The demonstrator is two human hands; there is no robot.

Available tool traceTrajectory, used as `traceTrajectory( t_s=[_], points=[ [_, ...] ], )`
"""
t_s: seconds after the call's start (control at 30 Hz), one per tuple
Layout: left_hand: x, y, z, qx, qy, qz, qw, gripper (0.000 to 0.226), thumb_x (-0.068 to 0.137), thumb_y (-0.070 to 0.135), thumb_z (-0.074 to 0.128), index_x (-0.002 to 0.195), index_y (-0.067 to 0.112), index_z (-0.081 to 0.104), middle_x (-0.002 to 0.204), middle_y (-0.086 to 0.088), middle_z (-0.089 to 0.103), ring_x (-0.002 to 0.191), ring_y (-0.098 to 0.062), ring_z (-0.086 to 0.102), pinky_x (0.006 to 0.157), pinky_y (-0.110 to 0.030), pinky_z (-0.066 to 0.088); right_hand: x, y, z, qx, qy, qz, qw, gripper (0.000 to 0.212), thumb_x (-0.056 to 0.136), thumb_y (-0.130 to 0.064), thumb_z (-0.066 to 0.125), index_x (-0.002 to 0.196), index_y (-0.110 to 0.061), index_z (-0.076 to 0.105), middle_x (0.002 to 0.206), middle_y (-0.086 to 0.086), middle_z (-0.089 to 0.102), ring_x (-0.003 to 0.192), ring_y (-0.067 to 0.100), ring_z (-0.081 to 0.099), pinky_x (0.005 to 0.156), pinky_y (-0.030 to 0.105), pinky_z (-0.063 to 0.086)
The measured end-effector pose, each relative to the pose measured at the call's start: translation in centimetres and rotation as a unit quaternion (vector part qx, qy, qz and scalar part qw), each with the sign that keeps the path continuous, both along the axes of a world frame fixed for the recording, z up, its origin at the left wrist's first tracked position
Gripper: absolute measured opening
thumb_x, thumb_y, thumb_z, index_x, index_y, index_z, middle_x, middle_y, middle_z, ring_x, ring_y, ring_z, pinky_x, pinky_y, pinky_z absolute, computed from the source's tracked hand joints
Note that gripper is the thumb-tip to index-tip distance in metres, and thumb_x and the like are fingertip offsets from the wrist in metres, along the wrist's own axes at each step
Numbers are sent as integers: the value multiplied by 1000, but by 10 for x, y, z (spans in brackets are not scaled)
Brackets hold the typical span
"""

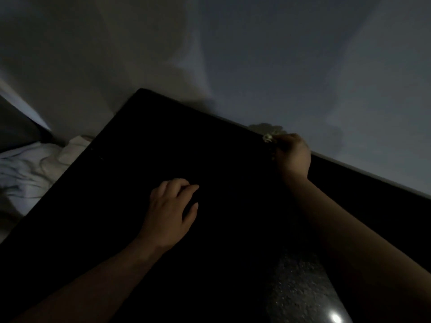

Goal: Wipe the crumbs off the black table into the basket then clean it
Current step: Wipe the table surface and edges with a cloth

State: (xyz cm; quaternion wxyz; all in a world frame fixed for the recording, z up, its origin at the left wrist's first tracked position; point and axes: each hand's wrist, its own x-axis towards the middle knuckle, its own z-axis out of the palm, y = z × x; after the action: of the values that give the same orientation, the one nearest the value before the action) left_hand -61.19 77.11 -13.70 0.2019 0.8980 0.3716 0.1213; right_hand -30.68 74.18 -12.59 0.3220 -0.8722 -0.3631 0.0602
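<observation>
- I see a dim room; a pale wall (256, 54) rises behind the black table (186, 141), which fills the middle of the head view.
- The table's long far edge runs diagonally from the upper-left corner down toward the right edge of the view, close along the wall.
- A white crumpled cloth (28, 169) lies off the table's left edge.
- A speckled floor (300, 285) shows past the table's near edge, with a bright glare spot on it.
- The left hand (170, 213) rests near the table's centre, fingers loosely curled, grasping nothing I can see.
- The right hand (292, 155) is at the far edge, fingers clenched around a small pale wad (268, 138); I cannot tell what it is.
- No crumbs are discernible in this light.
</observation>
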Motion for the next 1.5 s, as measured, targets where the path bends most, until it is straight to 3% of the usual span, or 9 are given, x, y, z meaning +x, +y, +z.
traceTrajectory(
  t_s=[0.37, 0.47, 0.57, 0.7, 0.83, 0.93, 1.13, 1.33, 1.5],
  points=[
    [-1, -8, -5, 16, -23, 20, 999, 47, 91, 40, 39, 130, 20, 56, 121, 3, 48, 112, -18, 42, 94, -39, 42, -65, -57, -11, 32, -40, 124, 991, 25, 79, 2, 65, 96, -14, 75, 100, 1, 68, 90, 23, 62, 77, 32, 48],
    [-2, -9, -6, 22, -28, 25, 999, 47, 91, 39, 39, 130, 19, 56, 121, 1, 50, 113, -18, 42, 94, -38, 41, -50, -43, 2, 68, 20, 76, 995, 17, 82, -4, 69, 94, -15, 75, 94, -2, 69, 88, 17, 64, 79, 29, 51],
    [-2, -9, -7, 34, -46, 21, 998, 46, 91, 37, 41, 128, 16, 58, 119, 1, 49, 111, -20, 43, 92, -40, 42, -26, -17, 5, 43, -29, 12, 999, 15, 88, -22, 66, 99, -20, 76, 94, 2, 71, 89, 19, 65, 76, 25, 47],
    [-2, -9, -8, 40, -42, 14, 998, 46, 92, 37, 41, 129, 16, 57, 120, 0, 49, 111, -20, 42, 92, -40, 42, -51, -18, -8, 28, -22, 19, 999, 19, 84, -15, 60, 96, -9, 75, 99, 10, 69, 90, 30, 64, 74, 27, 45],
    [-2, -9, -7, 39, -20, 16, 999, 46, 91, 38, 40, 129, 17, 57, 120, -1, 51, 112, -20, 42, 94, -40, 41, -84, -47, -18, 45, -42, 108, 992, 16, 79, -9, 70, 94, -12, 76, 96, 1, 68, 86, 18, 58, 73, 11, 36],
    [-1, -9, -5, 42, -4, 17, 999, 47, 91, 38, 38, 129, 18, 57, 120, 0, 51, 111, -20, 42, 94, -39, 41, -91, -62, -15, 59, 30, 136, 989, 21, 81, -2, 72, 97, -15, 76, 91, -11, 62, 85, 8, 57, 76, 1, 37],
    [-1, -9, -5, 41, -8, 18, 999, 48, 92, 39, 36, 130, 18, 56, 120, 0, 50, 112, -19, 42, 96, -37, 38, -85, -66, -11, 103, 37, 17, 994, 21, 85, 0, 65, 98, -12, 76, 94, -6, 67, 93, 21, 64, 86, 27, 48],
    [-3, -8, -2, 25, -19, 13, 999, 47, 91, 36, 38, 128, 14, 58, 118, -3, 53, 110, -21, 43, 92, -41, 44, -131, -94, -15, 116, 91, 71, 987, 22, 84, -1, 69, 99, -15, 75, 98, -12, 67, 96, 13, 62, 88, 22, 48],
    [-19, -19, 7, -60, -62, 2, 996, 51, 91, 40, 33, 129, 15, 56, 127, 1, 52, 121, -15, 40, 101, -38, 41, -150, -114, -4, 50, 110, 98, 988, 24, 86, -20, 70, 109, -24, 71, 105, -14, 65, 100, 3, 57, 87, 35, 52]
  ],
)
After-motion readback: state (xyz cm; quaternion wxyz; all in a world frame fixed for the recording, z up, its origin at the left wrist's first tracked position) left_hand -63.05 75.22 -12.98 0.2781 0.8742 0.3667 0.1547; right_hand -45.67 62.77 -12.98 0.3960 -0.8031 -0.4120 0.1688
